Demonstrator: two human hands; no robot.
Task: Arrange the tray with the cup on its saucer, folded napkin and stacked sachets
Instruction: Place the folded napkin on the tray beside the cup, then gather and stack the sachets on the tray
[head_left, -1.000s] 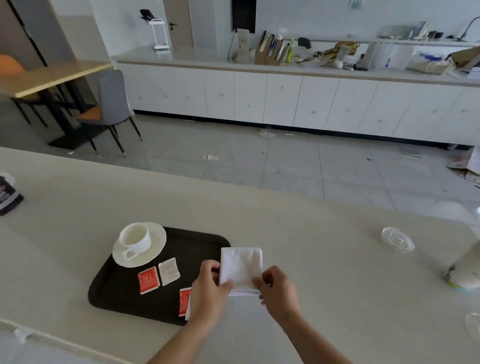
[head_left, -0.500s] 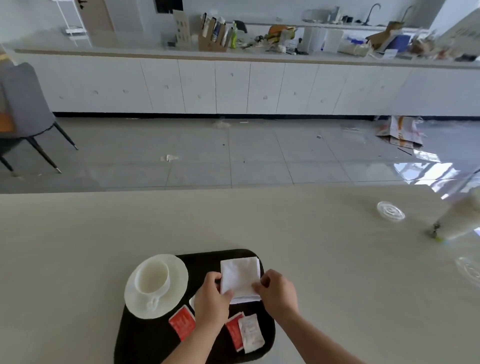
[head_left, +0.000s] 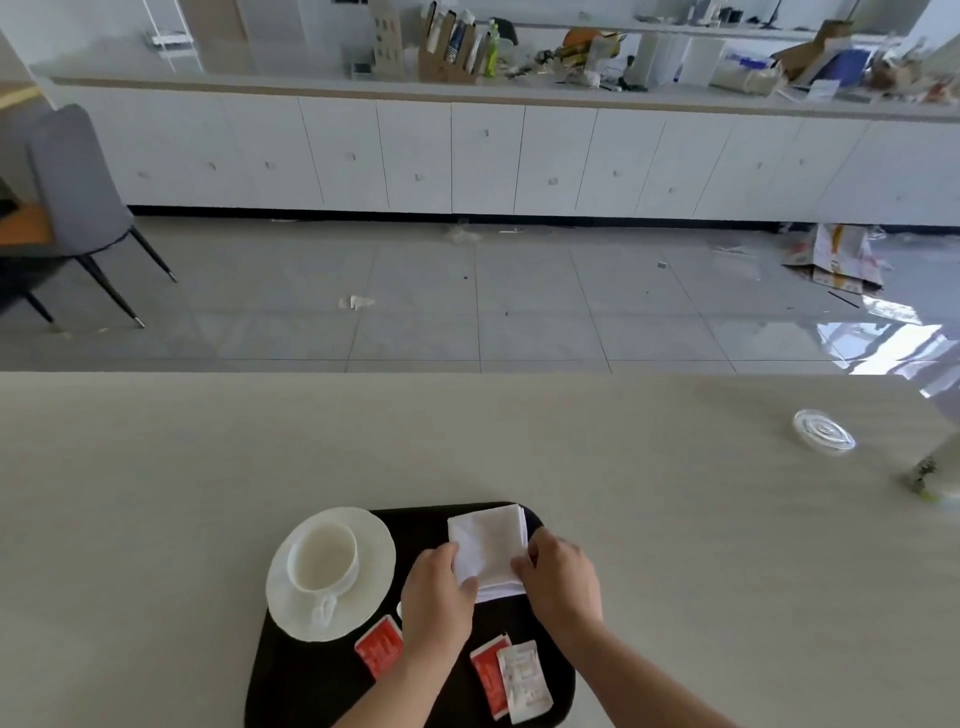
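A black tray (head_left: 306, 680) lies on the pale table near me. On its left a white cup (head_left: 322, 556) stands upright on a white saucer (head_left: 374, 545). A folded white napkin (head_left: 488, 540) sits over the tray's far right corner. My left hand (head_left: 436, 597) pinches its near left edge and my right hand (head_left: 563, 577) pinches its near right edge. A red sachet (head_left: 379, 644) lies by the saucer. Another red sachet (head_left: 491, 675) and a white sachet (head_left: 524, 680) overlap at the tray's near right.
A clear plastic lid (head_left: 823, 431) lies far right on the table, with a blurred cup (head_left: 935, 478) at the right edge. Beyond the table are a tiled floor, white cabinets with a cluttered counter (head_left: 519, 88), and a grey chair (head_left: 78, 197) at left.
The view has swung and closed in, so the tray now sits squarely before me. Both hands have carried the napkin from beside the tray onto its far right corner.
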